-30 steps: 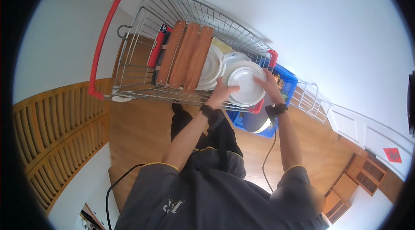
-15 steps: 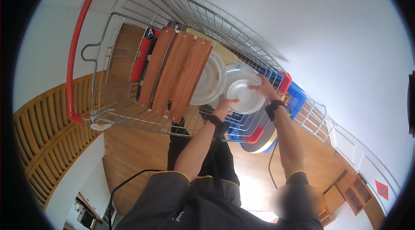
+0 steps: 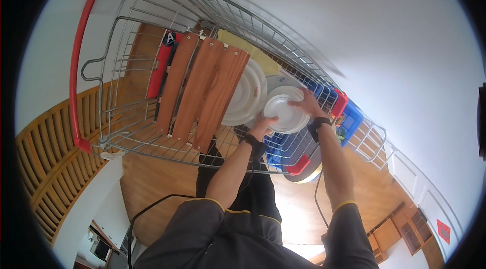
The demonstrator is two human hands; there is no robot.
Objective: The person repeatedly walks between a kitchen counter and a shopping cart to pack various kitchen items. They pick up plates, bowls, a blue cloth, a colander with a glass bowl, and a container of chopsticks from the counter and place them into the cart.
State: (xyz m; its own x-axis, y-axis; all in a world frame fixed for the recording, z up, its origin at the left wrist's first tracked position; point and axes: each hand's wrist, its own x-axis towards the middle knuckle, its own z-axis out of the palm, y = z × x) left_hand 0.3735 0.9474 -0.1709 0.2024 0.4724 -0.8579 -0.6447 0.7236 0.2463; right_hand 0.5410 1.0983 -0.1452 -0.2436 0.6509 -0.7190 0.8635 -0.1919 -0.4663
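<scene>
Both my hands are closed on a small round white dish point(image 3: 285, 112), near the right end of a wire shopping cart point(image 3: 238, 167). My left hand point(image 3: 263, 126) grips its lower left rim, thumb over the edge. My right hand point(image 3: 310, 104) grips the upper right rim, thumb reaching inside. Its edge looks layered, so more than one dish may be stacked there. Larger white plates point(image 3: 245, 92) with a small reddish mark lie to its left, partly behind wooden slats. Another pale dish point(image 3: 282, 81) shows behind it.
Reddish-brown wooden slats point(image 3: 207, 92) stand in the cart beside a red and black item point(image 3: 161, 71). A yellow sheet point(image 3: 250, 54) lies along the far side. A blue crate point(image 3: 349, 117) sits at the right end. The cart's red handle point(image 3: 81, 56) is at left, near a slatted wooden rail point(image 3: 61, 142).
The cart's left end and handle appear slightly farther left, and its near edge a little lower. Both hands keep hold of the white dish in nearly the same place.
</scene>
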